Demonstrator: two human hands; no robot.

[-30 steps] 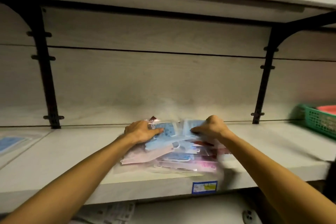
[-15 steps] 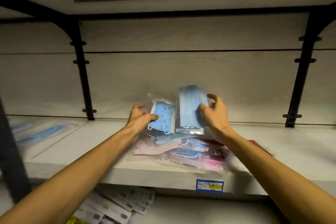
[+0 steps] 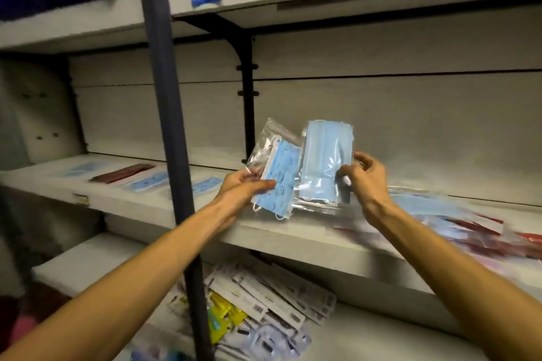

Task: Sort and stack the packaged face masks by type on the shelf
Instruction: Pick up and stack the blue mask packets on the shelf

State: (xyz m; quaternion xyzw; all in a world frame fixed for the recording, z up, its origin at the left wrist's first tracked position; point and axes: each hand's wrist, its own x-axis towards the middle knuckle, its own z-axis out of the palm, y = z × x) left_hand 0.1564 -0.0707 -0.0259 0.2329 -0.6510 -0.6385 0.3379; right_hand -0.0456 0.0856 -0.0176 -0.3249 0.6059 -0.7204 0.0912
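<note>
1. Two hands up front for me: left hand pinches a patterned blue mask pack, thumb on its face.
2. Right hand grips a plain blue mask pack, fingers curled on its edge.
3. Both packs hang above the shelf.
4. Farther right, a blurry mask pile lies on the shelf.
5. Far left, sorted packs lie flat.

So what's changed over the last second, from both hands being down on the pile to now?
Both hands have come up off the mixed pile, each lifting a packet. The left hand pinches the patterned blue mask packet; the right hand holds the plain blue mask packet. The view has swung left, showing masks already laid out on the left shelf section. The rest of the pile stays on the shelf.
</note>
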